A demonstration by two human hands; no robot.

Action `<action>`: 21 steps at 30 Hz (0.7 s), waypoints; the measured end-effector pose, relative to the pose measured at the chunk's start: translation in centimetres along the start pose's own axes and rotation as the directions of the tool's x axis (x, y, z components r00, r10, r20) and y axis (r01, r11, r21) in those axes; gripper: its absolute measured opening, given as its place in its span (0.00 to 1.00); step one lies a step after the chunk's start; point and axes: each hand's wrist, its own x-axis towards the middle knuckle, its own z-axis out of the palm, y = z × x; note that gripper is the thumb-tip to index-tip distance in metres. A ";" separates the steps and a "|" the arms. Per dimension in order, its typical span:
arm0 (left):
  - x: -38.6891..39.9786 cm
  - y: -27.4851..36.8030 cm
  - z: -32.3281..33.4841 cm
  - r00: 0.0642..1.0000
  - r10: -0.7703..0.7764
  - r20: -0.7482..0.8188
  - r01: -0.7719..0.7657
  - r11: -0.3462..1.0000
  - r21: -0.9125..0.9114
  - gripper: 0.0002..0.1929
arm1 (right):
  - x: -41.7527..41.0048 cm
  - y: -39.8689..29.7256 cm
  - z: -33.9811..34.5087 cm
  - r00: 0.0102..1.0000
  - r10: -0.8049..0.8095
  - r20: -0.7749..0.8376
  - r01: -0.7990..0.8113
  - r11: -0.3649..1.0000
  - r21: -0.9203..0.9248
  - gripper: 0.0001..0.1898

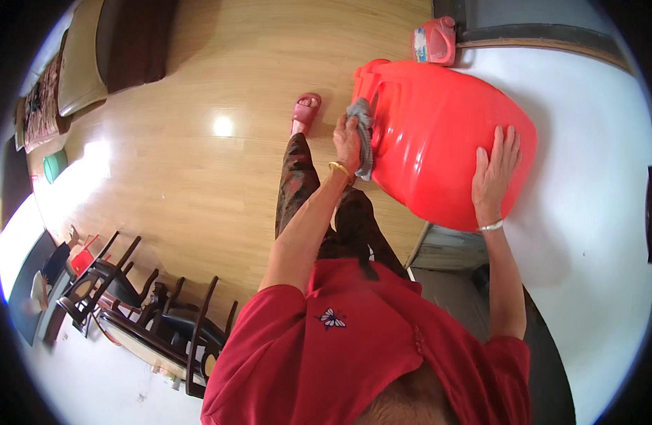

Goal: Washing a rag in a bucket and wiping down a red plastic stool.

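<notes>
Grey cloth (pixel 364 138) is gripped in my left hand (pixel 348 142), which presses it to the left edge of a large, glossy red plastic object (pixel 437 133), seemingly a chair. Much of that object's form is hidden from this angle. My right hand (pixel 497 172) lies flat on its smooth right part, with the thumb apart from the fingers and nothing held. Slots and layered edges show at the object's upper left. A yellow bangle circles my left wrist, and a pale one my right.
A red plastic jug (pixel 441 42) stands just beyond the red object, by the white wall (pixel 581 159). My slippered foot (pixel 306 109) is on the wood floor (pixel 198 175). Dark wooden chairs (pixel 198 329) surround a table at lower left. A green bin (pixel 55 166) stands far left.
</notes>
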 end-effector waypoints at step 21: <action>22.3 -3.0 10.5 0.861 0.072 0.504 -0.382 0.746 0.546 0.09 | -0.4 3.3 -0.1 0.966 0.141 0.219 -0.145 0.989 0.001 0.34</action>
